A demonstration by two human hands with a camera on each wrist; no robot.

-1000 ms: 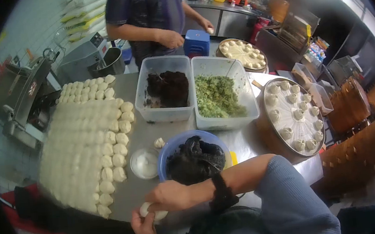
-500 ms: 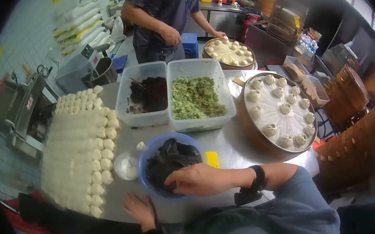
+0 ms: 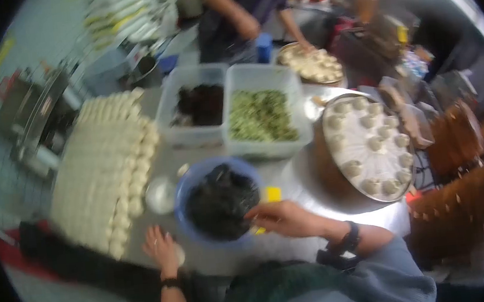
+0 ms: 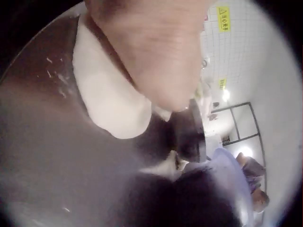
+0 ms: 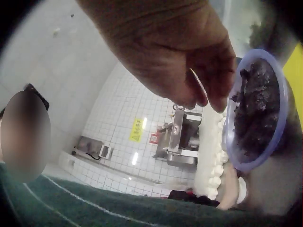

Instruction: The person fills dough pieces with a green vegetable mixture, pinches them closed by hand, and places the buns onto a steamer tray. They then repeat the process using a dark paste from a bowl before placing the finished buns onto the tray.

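Note:
My left hand (image 3: 160,249) lies on the metal table near its front edge, fingers spread. Under its palm side is a flattened white piece of dough (image 4: 106,92), partly covered by the hand. My right hand (image 3: 286,219) is at the right rim of a blue bowl (image 3: 182,215) of black paste (image 3: 221,202). Its fingers are curled and pinch a thin, light-edged tool (image 5: 199,81), mostly hidden by the hand; I cannot tell its exact kind. A small bowl of white powder (image 3: 160,195) stands left of the paste, with a small dough piece (image 3: 183,169) behind it.
Rows of dough balls (image 3: 104,170) cover the table's left. Behind the bowl stand tubs of dark filling (image 3: 194,135) and chopped green filling (image 3: 271,148). A round steamer (image 3: 365,156) with shaped buns is at right. Across the table, another person (image 3: 243,11) reaches to a second steamer (image 3: 309,66).
Both hands held a dough piece together; they then parted. The left hand came down on the table, and the right went to the paste bowl, then shifted to its right rim.

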